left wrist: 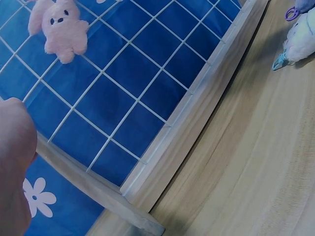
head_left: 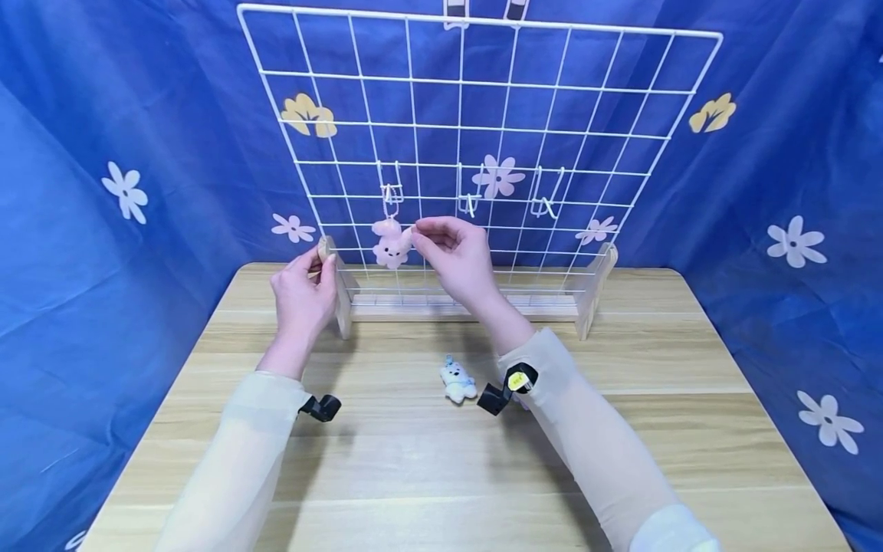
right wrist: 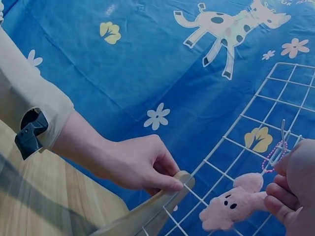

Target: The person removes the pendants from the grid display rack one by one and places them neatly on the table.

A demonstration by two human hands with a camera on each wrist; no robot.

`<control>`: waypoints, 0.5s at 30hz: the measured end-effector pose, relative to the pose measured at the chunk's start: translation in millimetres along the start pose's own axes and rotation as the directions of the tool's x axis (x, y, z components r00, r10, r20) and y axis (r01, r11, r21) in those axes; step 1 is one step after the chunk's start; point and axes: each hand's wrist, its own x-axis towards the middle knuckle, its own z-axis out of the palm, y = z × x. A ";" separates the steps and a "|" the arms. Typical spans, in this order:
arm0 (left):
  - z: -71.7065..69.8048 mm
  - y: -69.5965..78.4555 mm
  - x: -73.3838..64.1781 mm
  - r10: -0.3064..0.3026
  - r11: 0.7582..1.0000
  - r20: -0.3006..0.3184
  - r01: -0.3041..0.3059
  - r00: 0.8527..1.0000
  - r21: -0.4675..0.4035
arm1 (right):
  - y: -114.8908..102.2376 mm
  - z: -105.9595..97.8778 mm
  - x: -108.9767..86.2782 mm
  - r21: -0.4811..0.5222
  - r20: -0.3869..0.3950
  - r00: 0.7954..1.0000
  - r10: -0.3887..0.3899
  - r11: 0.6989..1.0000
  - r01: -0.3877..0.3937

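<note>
A pink plush bunny keychain (head_left: 392,247) hangs by its beaded loop from the left hook (head_left: 390,193) on a white wire grid (head_left: 434,123). My right hand (head_left: 457,257) pinches one of the bunny's ears between thumb and fingers; the right wrist view shows the bunny (right wrist: 235,204) beside that hand (right wrist: 295,184). With my left hand (head_left: 303,291) I grip the top of the grid's left wooden foot (head_left: 339,295), thumb on the near side. In the left wrist view only part of the left hand (left wrist: 17,167) shows.
Two more hooks, a middle one (head_left: 470,201) and a right one (head_left: 545,203), sit on the grid. A white plush toy (head_left: 458,380) with a blue loop lies on the wooden table (head_left: 386,460). A purple item (left wrist: 304,6) is partly visible near it. Blue patterned cloth (head_left: 793,176) surrounds the table.
</note>
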 end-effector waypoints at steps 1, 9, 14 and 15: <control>0.0 -0.3 -0.1 0.002 1.000 -0.002 -0.002 1.000 0.004 | 0.2 0.7 0.7 0.004 -0.003 1.000 0.002 1.000 -0.002; 0.7 1.2 -1.0 0.000 1.000 -0.003 0.000 1.000 -0.026 | -0.9 5.4 8.9 -0.011 -0.020 1.000 0.009 1.000 -0.009; -0.3 2.1 -0.8 -0.011 1.000 0.003 0.011 1.000 -0.007 | -4.3 11.2 16.6 -0.018 -0.029 1.000 0.006 1.000 -0.006; -0.4 1.8 -0.7 -0.014 1.000 0.005 0.014 1.000 -0.002 | -4.8 12.6 17.9 -0.016 -0.028 1.000 0.004 1.000 -0.005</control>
